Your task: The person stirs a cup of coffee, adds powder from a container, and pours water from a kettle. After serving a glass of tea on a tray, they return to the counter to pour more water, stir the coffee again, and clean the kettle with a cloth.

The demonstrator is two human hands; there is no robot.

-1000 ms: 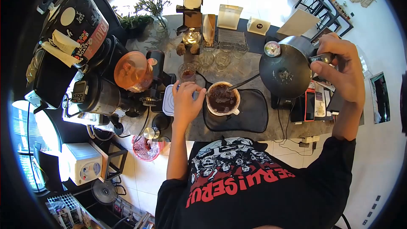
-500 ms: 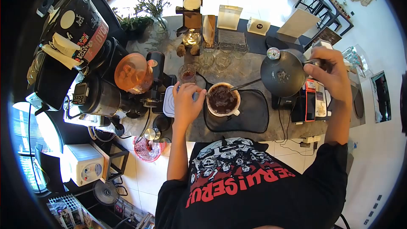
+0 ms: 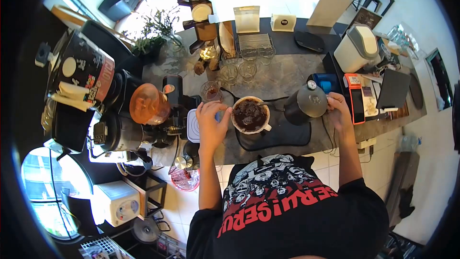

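- Left to right, we are starting at our left hand [image 3: 211, 122], which is staying where it was a second ago: fingers curled loosely against the 9 o'clock side of the dripper [image 3: 249, 114], thumb and fingertips just touching its rim, with nothing clamped in them. The white scale [image 3: 192, 119] is lying under the palm.
- The dripper itself is sitting on the black mat [image 3: 282, 134], full of dark wet grounds; it is not shifting.
- The big change is at 3 o'clock: the kettle [image 3: 307, 102], which we were lifting high and tilted a second ago, is now coming down upright beside the dripper, its spout pointing towards the rim. We are judging that this pour is ending and a pause is beginning.
- Our right hand [image 3: 339, 111] is wrapping closed around the kettle handle, at the kettle's 3 o'clock side.
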